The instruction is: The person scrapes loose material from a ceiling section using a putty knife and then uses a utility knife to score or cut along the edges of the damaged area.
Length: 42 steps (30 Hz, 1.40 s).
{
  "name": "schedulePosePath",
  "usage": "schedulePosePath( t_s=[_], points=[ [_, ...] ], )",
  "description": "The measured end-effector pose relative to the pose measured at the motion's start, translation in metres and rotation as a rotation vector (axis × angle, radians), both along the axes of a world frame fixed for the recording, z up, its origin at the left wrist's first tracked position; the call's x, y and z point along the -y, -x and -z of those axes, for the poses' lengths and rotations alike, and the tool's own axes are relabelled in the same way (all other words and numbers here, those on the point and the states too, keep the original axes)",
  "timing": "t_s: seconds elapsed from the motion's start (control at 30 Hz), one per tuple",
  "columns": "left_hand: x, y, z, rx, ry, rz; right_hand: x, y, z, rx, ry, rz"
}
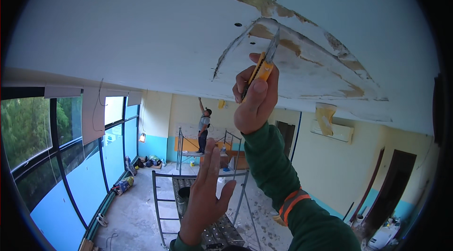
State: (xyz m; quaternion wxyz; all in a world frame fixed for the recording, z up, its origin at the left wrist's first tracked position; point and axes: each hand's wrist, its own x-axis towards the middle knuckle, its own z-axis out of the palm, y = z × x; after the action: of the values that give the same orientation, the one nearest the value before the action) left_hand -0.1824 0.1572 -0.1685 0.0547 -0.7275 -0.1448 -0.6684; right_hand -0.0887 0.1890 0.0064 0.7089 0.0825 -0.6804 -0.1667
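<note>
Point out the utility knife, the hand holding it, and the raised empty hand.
utility knife [262, 68], head view, on its yellow handle.
right hand [255, 97], head view, on the thumb side of the fist.
left hand [205, 189], head view, on the open palm.

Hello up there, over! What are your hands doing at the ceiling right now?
Right hand shut on yellow knife, blade tip at the patched ceiling. Left hand open, empty, held lower. Nothing in the way.

knife [262, 69] has a yellow plastic body and shiny metal blade; ceiling [141, 24] is smooth matt white, rough brownish where scraped.
</note>
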Motion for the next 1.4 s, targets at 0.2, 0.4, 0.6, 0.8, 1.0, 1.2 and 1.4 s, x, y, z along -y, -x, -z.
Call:
schedulePosePath(
  t_s=[0.2, 0.4, 0.6, 0.8, 1.0, 1.2, 1.4],
  points=[
    [0.003, 0.008, 0.001, -0.003, 0.032, -0.047, -0.003, 0.001, 0.000, -0.018, 0.035, -0.028],
    [0.001, 0.024, 0.002, 0.017, 0.029, -0.097, -0.043, 0.000, 0.005, 0.034, 0.059, -0.045],
    [-0.003, 0.027, 0.005, 0.032, 0.087, -0.082, -0.154, -0.056, 0.058, -0.112, 0.613, 0.092],
    [-0.022, 0.040, 0.016, 0.043, 0.125, -0.168, -0.121, -0.050, 0.078, 0.042, 0.392, 0.132],
    [-0.035, 0.037, 0.021, 0.048, 0.153, -0.191, -0.062, -0.034, 0.040, 0.041, 0.145, 0.173],
    [-0.040, 0.032, 0.022, 0.027, 0.144, -0.188, -0.048, -0.020, 0.018, 0.036, -0.012, 0.116],
    [-0.042, 0.032, 0.022, 0.022, 0.127, -0.198, -0.042, -0.026, 0.013, 0.040, -0.032, 0.214]
  ],
)
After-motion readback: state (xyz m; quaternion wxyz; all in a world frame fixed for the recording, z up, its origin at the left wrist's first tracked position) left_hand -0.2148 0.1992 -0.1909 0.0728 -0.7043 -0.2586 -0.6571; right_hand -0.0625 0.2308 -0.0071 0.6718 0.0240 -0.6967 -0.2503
